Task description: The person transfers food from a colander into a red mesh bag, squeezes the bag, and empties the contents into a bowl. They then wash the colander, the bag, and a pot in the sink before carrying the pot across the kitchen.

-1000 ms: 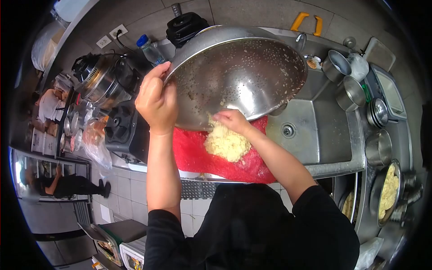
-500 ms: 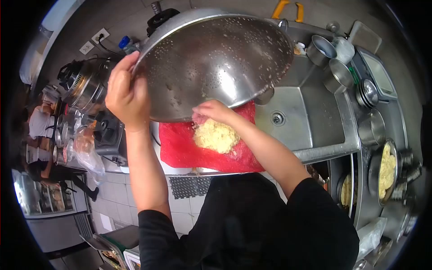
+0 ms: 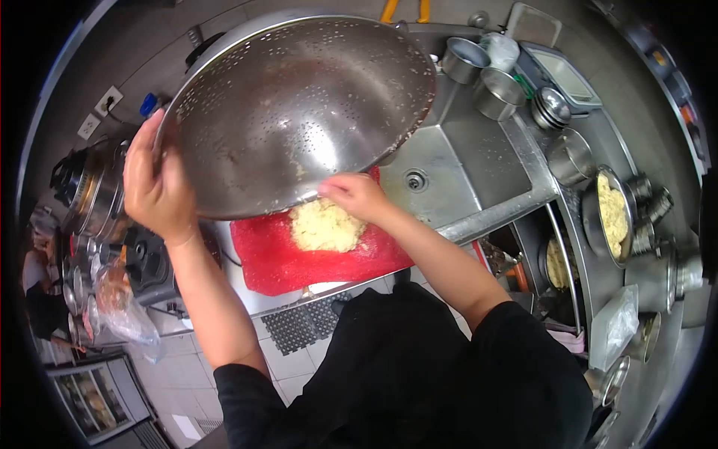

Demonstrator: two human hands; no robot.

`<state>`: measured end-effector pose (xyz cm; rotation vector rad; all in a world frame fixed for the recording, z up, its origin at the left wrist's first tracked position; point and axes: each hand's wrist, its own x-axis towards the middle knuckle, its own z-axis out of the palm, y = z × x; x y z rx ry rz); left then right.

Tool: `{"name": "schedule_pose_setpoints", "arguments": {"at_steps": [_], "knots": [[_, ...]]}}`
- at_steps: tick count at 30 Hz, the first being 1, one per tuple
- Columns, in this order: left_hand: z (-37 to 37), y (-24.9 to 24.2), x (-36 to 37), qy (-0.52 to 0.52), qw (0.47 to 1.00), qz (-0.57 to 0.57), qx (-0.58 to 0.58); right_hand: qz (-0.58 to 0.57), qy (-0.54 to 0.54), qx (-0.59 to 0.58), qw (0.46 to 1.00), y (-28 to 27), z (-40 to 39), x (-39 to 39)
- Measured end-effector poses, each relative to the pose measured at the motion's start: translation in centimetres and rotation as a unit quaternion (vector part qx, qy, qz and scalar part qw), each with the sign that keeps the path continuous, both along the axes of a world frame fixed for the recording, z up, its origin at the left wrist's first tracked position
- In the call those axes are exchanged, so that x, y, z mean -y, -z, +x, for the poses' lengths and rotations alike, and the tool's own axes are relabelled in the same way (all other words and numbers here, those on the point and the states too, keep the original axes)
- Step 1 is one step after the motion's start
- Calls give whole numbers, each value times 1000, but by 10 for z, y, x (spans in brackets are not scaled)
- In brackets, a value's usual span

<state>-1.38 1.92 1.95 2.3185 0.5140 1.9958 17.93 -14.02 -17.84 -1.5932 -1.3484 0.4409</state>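
A large perforated metal colander (image 3: 299, 112) is tilted on its side, its open mouth facing me, with bits of food stuck inside. My left hand (image 3: 159, 183) grips its left rim, fingers behind and thumb in front. At the colander's lower rim is my right hand (image 3: 355, 196), its fingers curled together against the edge; whether the rim or some food is between them is hard to tell. Just below, a pale yellow crumbly mound (image 3: 326, 227) lies on a red mesh cloth (image 3: 277, 262) spread over the counter.
To the right is a metal sink (image 3: 449, 176), with pots (image 3: 499, 93) and a scale (image 3: 561, 75) behind it. A pan of yellow food (image 3: 612, 217) sits at far right. A black appliance (image 3: 149, 262) and a plastic bag (image 3: 131, 310) lie left. Another person (image 3: 41, 277) stands far left.
The view has turned, so the scene sits further left. My right hand has moved from over the mound up to the colander's lower rim, and its fingers have closed. My left hand keeps its hold.
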Motion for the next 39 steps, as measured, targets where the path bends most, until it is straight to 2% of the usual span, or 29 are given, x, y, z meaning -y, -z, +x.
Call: {"name": "schedule_pose_setpoints", "arguments": {"at_steps": [2, 4, 6, 8, 10, 12, 14, 17, 20, 22, 23, 24, 25, 26, 28, 29, 30, 32, 33, 35, 36, 38, 39], "knots": [[0, 2, 6, 24, 999, -36, 20, -24, 155, -91, 983, 17, 27, 33], [7, -2, 19, 26, 998, -48, 35, 11, 252, -179, 951, 43, 86, 57], [27, -3, 36, 32, 998, -43, 36, 21, 319, -175, 931, 33, 136, 82], [55, 2, 50, 61, 996, -47, 43, 114, 244, -255, 929, 17, 175, 100], [94, 11, 68, 83, 995, -54, 15, 38, 253, -276, 927, 59, 256, 126], [145, 33, 86, 94, 989, -114, -6, 14, 247, -353, 903, 68, 312, 144], [202, 79, 88, 75, 987, -130, -49, 16, 221, -477, 850, 68, 353, 164], [271, 151, 107, 27, 949, -291, -120, -1, 210, -593, 778, 80, 394, 204], [315, 227, 120, -5, 882, -437, -175, -18, 211, -627, 750, 104, 433, 228], [331, 272, 125, -68, 841, -480, -238, -117, 220, -621, 744, 135, 468, 226], [337, 296, 128, -85, 838, -483, -240, -140, 190, -588, 774, 141, 485, 222], [342, 316, 131, -100, 835, -484, -243, -141, 185, -587, 775, 140, 495, 209], [347, 330, 135, -116, 823, -500, -242, -172, 206, -439, 858, 136, 497, 191], [351, 340, 137, -118, 823, -501, -240, -197, 223, -276, 914, 132, 497, 171], [356, 357, 139, -175, 753, -554, -310, -123, 168, -138, 968, 119, 495, 114], [356, 380, 138, -184, 748, -554, -315, -79, 163, -33, 983, 95, 493, 82], [355, 398, 137, -195, 743, -555, -319, -33, 156, 72, 984, 72, 495, 51], [356, 406, 143, -194, 733, -580, -298, 33, 156, 206, 965, 60, 511, -14], [355, 416, 143, -193, 718, -607, -280, 35, 150, 207, 966, 55, 522, -37], [350, 447, 139, -184, 692, -657, -238, -17, 154, 321, 934, 48, 532, -73], [350, 457, 136, -190, 688, -661, -231, -15, 144, 322, 936, 53, 531, -79], [347, 472, 134, -164, 673, -692, -204, -82, 185, 345, 917, 73, 528, -74], [346, 478, 133, -145, 664, -711, -181, -73, 203, 359, 908, 94, 526, -66]]}}
